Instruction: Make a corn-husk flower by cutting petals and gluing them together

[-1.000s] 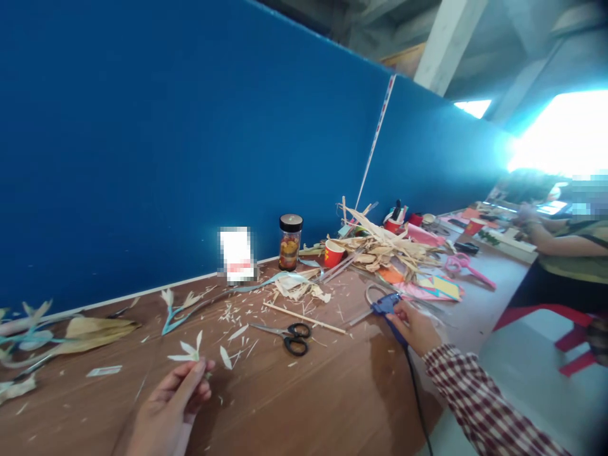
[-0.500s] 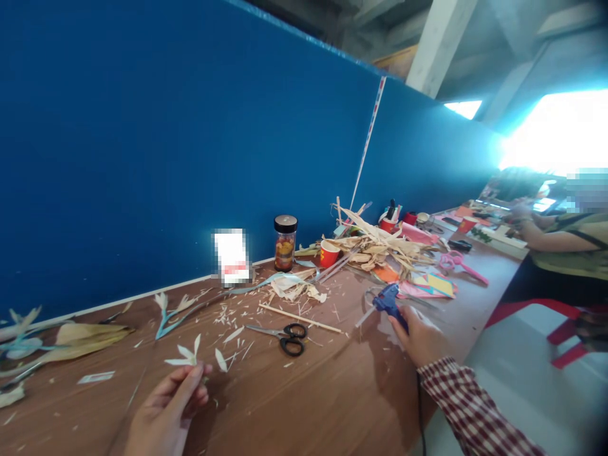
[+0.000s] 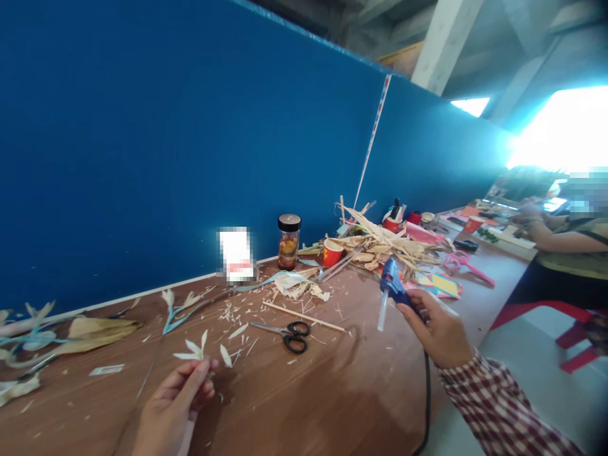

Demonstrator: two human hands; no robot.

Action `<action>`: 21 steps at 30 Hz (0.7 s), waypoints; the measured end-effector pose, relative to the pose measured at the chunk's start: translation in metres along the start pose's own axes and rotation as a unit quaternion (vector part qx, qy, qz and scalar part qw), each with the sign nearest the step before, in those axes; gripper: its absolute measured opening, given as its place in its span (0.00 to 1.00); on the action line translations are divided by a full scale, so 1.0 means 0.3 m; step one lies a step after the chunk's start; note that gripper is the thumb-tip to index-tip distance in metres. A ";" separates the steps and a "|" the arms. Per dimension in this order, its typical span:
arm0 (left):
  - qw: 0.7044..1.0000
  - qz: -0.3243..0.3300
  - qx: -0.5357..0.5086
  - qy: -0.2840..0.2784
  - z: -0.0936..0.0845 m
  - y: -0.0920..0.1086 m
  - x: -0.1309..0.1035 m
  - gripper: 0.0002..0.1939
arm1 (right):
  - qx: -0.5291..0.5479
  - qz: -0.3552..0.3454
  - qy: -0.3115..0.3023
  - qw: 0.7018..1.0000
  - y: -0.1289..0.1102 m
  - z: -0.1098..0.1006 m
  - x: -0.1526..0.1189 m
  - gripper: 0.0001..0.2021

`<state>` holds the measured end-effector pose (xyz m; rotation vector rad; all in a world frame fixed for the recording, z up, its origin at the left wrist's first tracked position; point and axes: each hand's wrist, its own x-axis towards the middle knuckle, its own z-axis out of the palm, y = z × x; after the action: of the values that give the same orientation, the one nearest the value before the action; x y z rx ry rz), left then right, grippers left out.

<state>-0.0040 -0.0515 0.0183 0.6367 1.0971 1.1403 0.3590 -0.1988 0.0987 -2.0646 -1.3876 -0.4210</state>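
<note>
Pinched between the thumb and fingers of my left hand (image 3: 183, 396) is a small white petal flower (image 3: 194, 348), its petals spread upward. My right hand (image 3: 439, 329) is wrapped round a blue glue gun (image 3: 392, 282), with a clear glue stick (image 3: 382, 310) showing at it and a dark cord hanging below. Black-handled scissors (image 3: 295, 337) lie on the brown table (image 3: 294, 405) between my hands. A loose white petal (image 3: 226, 356) rests just right of the flower, and a thin wooden stick (image 3: 306, 316) lies behind the scissors.
Behind are a dark-lidded jar (image 3: 288, 244), a red cup (image 3: 333, 252) and a pile of dry husks (image 3: 380, 240). Pink scissors (image 3: 468, 267) lie at the right. Blue-stemmed flowers (image 3: 173, 313) lie at the left. A person (image 3: 574, 244) sits at the far right.
The glue gun in my right hand has turned from pointing left to pointing more downward, and has moved slightly right. The whole view has shifted a little; my left hand still holds the flower.
</note>
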 end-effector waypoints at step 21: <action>1.000 0.019 0.005 -0.016 -0.015 -0.016 0.007 0.15 | 0.148 0.052 -0.051 0.986 -0.039 0.016 0.009 0.15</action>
<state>-0.0064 -0.0517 0.0118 0.6846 1.0678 1.1550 0.3491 -0.1908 0.1002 -1.9225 -1.3062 -0.0601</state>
